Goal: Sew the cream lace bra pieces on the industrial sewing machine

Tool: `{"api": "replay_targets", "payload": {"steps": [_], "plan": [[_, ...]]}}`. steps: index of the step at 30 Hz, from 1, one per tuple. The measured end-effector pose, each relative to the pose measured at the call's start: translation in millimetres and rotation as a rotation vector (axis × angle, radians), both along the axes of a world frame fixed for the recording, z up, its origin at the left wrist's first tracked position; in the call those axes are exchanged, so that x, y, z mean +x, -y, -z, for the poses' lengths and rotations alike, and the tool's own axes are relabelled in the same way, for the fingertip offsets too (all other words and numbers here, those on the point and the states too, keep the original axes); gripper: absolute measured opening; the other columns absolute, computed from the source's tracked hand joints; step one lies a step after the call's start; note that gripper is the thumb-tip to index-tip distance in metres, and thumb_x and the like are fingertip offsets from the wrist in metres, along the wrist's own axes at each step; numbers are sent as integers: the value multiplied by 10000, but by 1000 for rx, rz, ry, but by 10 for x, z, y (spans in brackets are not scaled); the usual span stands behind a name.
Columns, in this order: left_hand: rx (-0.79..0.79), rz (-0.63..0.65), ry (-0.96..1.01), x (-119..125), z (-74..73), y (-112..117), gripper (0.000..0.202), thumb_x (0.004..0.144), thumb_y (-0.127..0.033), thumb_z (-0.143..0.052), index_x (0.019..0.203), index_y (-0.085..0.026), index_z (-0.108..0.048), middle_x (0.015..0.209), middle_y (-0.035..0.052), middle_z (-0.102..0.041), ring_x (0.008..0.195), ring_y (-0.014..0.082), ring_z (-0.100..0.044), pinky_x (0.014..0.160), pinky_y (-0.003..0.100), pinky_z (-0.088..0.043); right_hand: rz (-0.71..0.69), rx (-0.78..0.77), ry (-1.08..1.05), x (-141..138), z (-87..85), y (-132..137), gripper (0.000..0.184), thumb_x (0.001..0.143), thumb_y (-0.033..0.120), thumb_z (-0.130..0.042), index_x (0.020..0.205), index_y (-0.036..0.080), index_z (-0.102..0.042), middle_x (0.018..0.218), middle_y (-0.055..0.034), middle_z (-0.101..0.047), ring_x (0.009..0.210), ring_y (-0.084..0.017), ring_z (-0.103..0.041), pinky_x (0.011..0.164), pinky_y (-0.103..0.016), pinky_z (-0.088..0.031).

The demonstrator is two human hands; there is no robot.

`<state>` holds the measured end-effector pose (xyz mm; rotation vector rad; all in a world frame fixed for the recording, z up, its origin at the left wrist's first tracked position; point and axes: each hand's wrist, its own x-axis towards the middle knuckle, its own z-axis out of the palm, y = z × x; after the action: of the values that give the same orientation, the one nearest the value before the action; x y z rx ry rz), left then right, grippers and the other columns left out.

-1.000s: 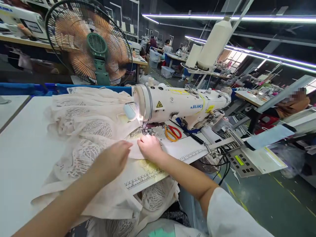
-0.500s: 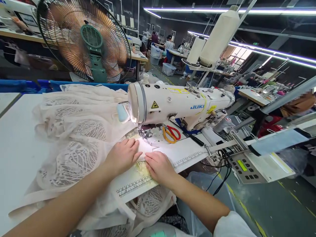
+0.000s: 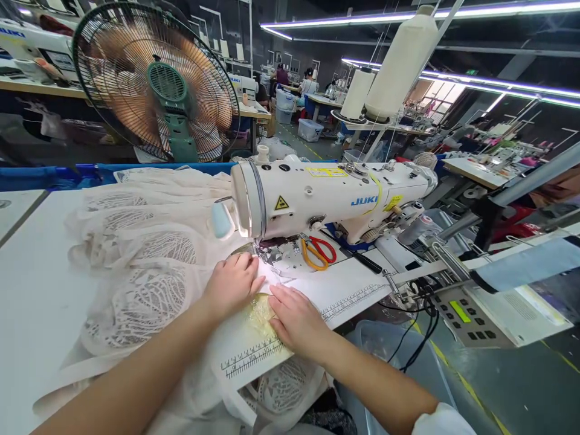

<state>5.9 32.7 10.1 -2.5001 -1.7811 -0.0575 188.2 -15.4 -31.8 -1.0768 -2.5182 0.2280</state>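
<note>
A white JUKI sewing machine (image 3: pixel 312 199) stands before me, with pale fabric (image 3: pixel 272 277) beneath its needle area. My left hand (image 3: pixel 235 281) lies on this fabric just left of the needle, fingers stretched flat and thumb out. At the fabric's near right edge rests my right hand (image 3: pixel 296 317), its fingers laid flat and the thumb apart. Between the hands, a yellowish patch (image 3: pixel 260 317) shows on the table. Sheer, cream lace-patterned garment pieces (image 3: pixel 154 296) spread leftward from the machine and hang over the front edge. The needle tip is too small to make out.
Orange-and-red-handled scissors (image 3: pixel 315 252) lie under the machine arm. Printed rulers (image 3: pixel 254 356) mark the tabletop's front edge. A control panel (image 3: pixel 471 317) sits at right, and a running fan (image 3: pixel 156 84) behind. Thread cones (image 3: pixel 401 66) stand above; people work in the distance.
The fabric and both hands have moved slightly toward the needle, uncovering more of the yellowish patch. The camera view has shifted a little.
</note>
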Motion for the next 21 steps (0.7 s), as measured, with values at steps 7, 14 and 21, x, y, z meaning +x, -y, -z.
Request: {"api": "replay_targets", "payload": {"steps": [7, 14, 21], "plan": [[-29, -13, 24, -8, 32, 2, 451, 910, -379, -350, 1224, -144, -573, 1216, 170, -605, 1117, 326, -546, 840, 476, -480, 31, -6, 19, -11, 14, 23, 348, 877, 240, -510, 1190, 106, -579, 1343, -182, -550, 1285, -257, -477, 1060, -429, -406], [-7, -14, 31, -38, 34, -46, 444, 901, -361, -348, 1216, -155, -583, 1215, 168, -615, 1109, 329, -563, 825, 471, -488, 20, -28, 22, -85, -26, -21, 380, 882, 258, -525, 1231, 112, -550, 1375, -177, -522, 1312, -256, -453, 1091, -444, -376], [23, 86, 29, -105, -71, -94, 333, 867, -279, -410, 1057, -175, -663, 1211, 155, -634, 1098, 335, -575, 830, 468, -481, 32, -10, 1, -198, -32, -75, 363, 879, 256, -527, 1215, 119, -551, 1375, -179, -520, 1330, -240, -429, 1114, -439, -346]]}}
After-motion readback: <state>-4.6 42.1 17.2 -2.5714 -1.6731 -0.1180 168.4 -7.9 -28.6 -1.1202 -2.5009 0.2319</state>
